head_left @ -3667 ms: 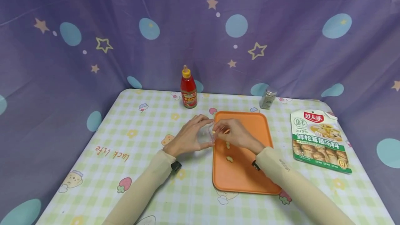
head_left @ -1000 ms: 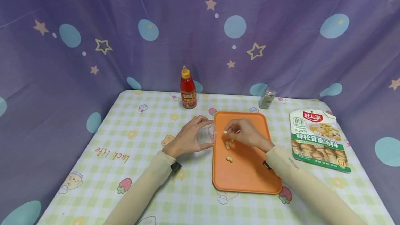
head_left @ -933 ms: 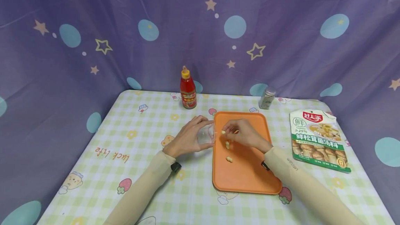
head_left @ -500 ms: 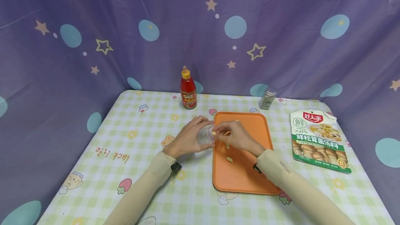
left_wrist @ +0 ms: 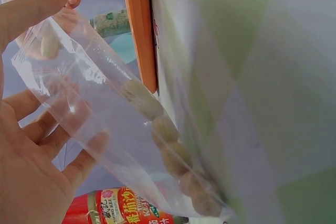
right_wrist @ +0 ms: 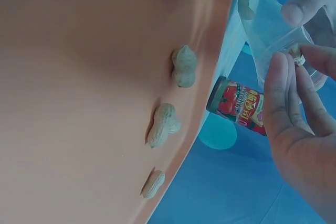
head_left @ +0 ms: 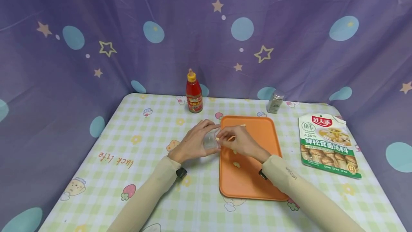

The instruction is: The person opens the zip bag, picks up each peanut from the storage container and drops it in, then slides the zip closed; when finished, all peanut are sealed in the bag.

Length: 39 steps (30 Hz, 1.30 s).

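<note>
Green-and-white checked cloth (head_left: 175, 210) is spread under a low-rimmed, rectangular orange tray (head_left: 254, 182). Close together at the tray's left edge, the left hand (head_left: 195, 140) and right hand (head_left: 241, 140) are held. By the left, with thumb and fingers apart and curved round it, a clear, soft plastic bag (head_left: 209, 140) is gripped just off that edge, mouth toward the tray. Between the right hand's gathered fingertips, at the bag's mouth, a pale tan, knobbly peanut (right_wrist: 296, 55) is pinched. This step would probably be done best with the mouth kept wide and the fingertips passed inside before release, so that nothing is spilled. In the left wrist view, a row of bagged peanuts (left_wrist: 176, 159) is shown, not made out from the head view; in the right wrist view, four loose peanuts (right_wrist: 185, 66) are seen on the tray, not all distinguishable from above.
</note>
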Motion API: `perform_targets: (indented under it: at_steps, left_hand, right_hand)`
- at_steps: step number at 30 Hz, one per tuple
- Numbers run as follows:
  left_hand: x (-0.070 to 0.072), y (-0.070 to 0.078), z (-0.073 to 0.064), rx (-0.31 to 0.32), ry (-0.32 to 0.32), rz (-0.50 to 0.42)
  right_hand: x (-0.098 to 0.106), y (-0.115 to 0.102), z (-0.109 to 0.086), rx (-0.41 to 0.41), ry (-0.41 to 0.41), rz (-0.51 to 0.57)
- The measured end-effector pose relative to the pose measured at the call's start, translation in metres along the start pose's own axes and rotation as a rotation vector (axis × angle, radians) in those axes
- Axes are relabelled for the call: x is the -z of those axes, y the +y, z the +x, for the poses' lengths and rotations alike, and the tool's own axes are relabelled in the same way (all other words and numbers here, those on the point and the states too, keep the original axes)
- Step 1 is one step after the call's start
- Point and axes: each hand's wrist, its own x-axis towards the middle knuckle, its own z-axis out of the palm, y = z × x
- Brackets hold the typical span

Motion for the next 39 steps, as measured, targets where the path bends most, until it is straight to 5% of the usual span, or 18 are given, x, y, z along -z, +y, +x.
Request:
perform_targets:
  at_steps: [13, 39]
  left_hand:
    - [0.002, 0.0, -0.001, 0.011, -0.018, 0.015]
    - [0.0, 0.0, -0.002, 0.013, -0.02, -0.013]
  right_hand:
    - [0.009, 0.004, -0.001, 0.011, 0.04, -0.039]
    - [0.067, 0.078, 0.014, -0.047, 0.14, -0.228]
